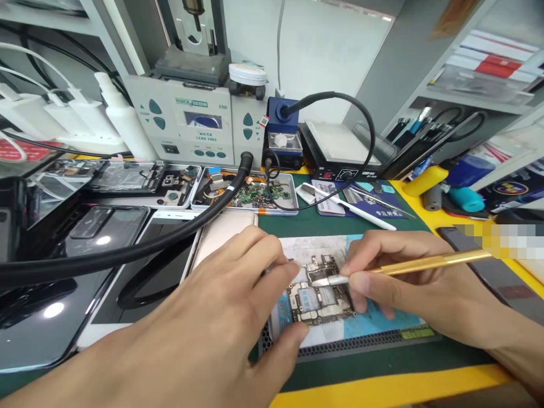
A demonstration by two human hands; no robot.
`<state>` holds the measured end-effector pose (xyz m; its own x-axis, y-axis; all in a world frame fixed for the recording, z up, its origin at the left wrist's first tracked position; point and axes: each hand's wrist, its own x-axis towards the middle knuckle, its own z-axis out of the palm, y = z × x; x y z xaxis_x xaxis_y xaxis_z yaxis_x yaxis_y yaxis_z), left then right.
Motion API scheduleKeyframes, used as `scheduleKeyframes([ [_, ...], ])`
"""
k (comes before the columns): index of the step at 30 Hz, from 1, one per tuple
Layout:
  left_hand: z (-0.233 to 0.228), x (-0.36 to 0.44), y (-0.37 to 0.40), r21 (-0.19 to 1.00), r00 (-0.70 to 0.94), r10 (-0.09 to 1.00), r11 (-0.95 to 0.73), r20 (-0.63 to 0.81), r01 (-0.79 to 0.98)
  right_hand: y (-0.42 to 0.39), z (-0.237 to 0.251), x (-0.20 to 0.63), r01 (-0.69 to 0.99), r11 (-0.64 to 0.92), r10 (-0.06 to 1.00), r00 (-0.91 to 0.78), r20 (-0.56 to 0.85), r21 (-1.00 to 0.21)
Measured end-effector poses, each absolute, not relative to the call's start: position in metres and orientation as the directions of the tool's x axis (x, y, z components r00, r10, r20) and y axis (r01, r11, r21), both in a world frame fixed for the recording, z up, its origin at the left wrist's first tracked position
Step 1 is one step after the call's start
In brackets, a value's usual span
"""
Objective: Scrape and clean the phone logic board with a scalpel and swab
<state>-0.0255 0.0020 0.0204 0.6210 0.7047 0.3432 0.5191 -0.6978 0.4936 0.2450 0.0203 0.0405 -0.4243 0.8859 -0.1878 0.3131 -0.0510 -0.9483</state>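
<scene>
Green matting with a yellow edge covers the worktop (382, 362), and nearest the camera the left hand (212, 317) rests on a pale repair pad (374, 331), its fingers (272, 266) curled and pressing the left edge of a bare circuit board (317, 297) to steady it. The right hand (408, 283) pinches a gold-handled blade tool (425, 263) between thumb and forefinger, the flat tip lying on a metal shield near the top of the board. The board sits flat on the pad, between the two hands.

A slip seems the main risk: if the blade skids off the shield, it could gouge small parts beside it or nick the steadying fingers just next to the tip. The thick black hose (127, 252) lying across the phones (97, 226) at left could also drag something if bumped.

Farther back stand a tray of small parts (250, 195), white tweezers (361, 212) and a grey rework station (191, 122) marked "QUICK 861DW", "ESD" and "LEAD FREE". Other labels are too blurred to read.
</scene>
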Motion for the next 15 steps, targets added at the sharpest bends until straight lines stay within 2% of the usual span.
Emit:
scheduleKeyframes([
  [10, 0.016, -0.029, 0.003, 0.513, 0.608, 0.699, -0.704, 0.377, 0.492, 0.028, 0.058, 0.256, 0.276, 0.001, 0.826, -0.542, -0.154, -0.961],
  [15, 0.017, -0.03, 0.003, 0.494, 0.603, 0.701, -0.706, 0.381, 0.507, 0.033, 0.066, 0.27, 0.267, -0.083, 0.823, -0.526, -0.217, -0.96],
])
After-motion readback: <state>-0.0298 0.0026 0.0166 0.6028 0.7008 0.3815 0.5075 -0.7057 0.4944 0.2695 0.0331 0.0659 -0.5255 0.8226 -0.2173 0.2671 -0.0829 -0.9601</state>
